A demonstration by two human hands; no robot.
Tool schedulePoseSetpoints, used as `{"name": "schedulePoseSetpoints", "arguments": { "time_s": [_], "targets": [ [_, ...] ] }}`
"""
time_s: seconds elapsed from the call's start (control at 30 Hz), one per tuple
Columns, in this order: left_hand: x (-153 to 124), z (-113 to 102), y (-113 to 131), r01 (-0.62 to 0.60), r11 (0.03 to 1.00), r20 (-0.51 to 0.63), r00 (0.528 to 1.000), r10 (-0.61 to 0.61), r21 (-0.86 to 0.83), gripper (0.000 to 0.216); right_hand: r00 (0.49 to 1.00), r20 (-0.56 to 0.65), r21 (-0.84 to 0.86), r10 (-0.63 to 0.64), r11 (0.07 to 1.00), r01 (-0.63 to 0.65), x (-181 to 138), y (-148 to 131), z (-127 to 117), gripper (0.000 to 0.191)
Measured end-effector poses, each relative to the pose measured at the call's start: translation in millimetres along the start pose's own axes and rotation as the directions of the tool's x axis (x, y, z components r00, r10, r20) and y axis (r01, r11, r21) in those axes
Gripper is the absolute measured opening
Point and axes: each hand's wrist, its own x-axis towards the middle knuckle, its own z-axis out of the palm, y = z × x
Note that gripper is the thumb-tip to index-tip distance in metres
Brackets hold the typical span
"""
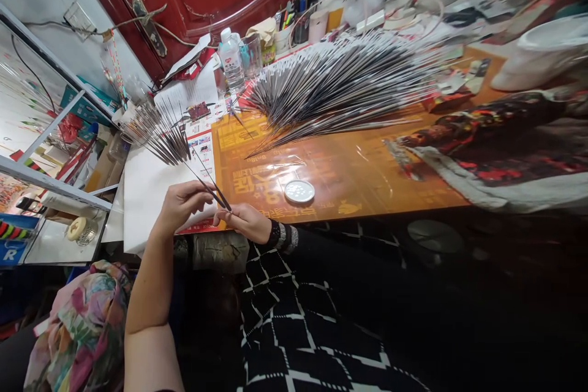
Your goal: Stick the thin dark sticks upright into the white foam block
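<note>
Two slim dark tapered sticks [217, 192], which look like unfinished fishing floats, slant between my hands over the front edge of the table. My right hand [245, 220] pinches their thicker lower ends between thumb and fingers. On the other side, my left hand [186, 203] has its fingers curled at the shafts; its fingertips are partly hidden, but it appears to grip one stick. Beyond my left hand, a fanned bunch of similar sticks [172, 146] lies on a white pad [142, 196]. A small white dish [299, 192] holding tiny pale pieces sits right of my hands.
A large pile of similar sticks [331, 82] covers the table's back. Behind it stand a clear bottle [232, 64] and pen-filled cups. A paint-stained cloth [496, 153] and a white tub [542, 52] are at right. A metal-framed shelf [55, 180] stands at left.
</note>
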Motion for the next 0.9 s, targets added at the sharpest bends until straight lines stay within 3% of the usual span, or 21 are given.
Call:
{"name": "schedulePoseSetpoints", "arguments": {
  "time_s": [0.1,0.13,0.2,0.27,0.33,0.43,0.6,0.9],
  "targets": [
    [-7,4,10,-0.021,1.0,0.029,0.999,0.022,-0.02,0.022,1.0,0.01,-0.021,0.008,1.0,-0.008,1,3,0,0.073],
    [-6,-1,10,-0.024,1.0,-0.027,0.999,0.023,-0.02,0.023,1.0,0.006,-0.021,0.013,1.0,-0.013,1,3,0,0.073],
    [2,-19,4,-0.037,0.999,-0.254,0.966,0.042,0.025,0.025,1.0,0.0,-0.016,0.012,1.0,-0.012,1,2,0,0.071],
    [15,-41,-8,-0.014,0.982,-0.528,0.842,0.113,0.189,0.023,1.0,-0.01,-0.007,0.008,1.0,-0.008,0,0,0,0.07],
    [29,-61,-22,0.085,0.922,-0.66,0.723,0.203,0.377,0.019,1.0,-0.016,0.003,0.013,1.0,-0.012,-1,-1,0,0.07],
    [46,-74,-46,0.198,0.862,-0.686,0.696,0.212,0.467,0.018,1.0,-0.013,-0.004,0.006,1.0,-0.006,1,0,0,0.07],
    [56,-70,-70,0.232,0.862,-0.705,0.685,0.184,0.45,0.019,1.0,0.007,-0.035,-0.011,0.999,0.012,5,10,-1,0.074],
    [55,-71,-67,0.232,0.867,-0.732,0.652,0.198,0.441,0.019,1.0,0.018,-0.029,-0.009,1.0,0.01,2,3,-2,0.07]
  ]
}}
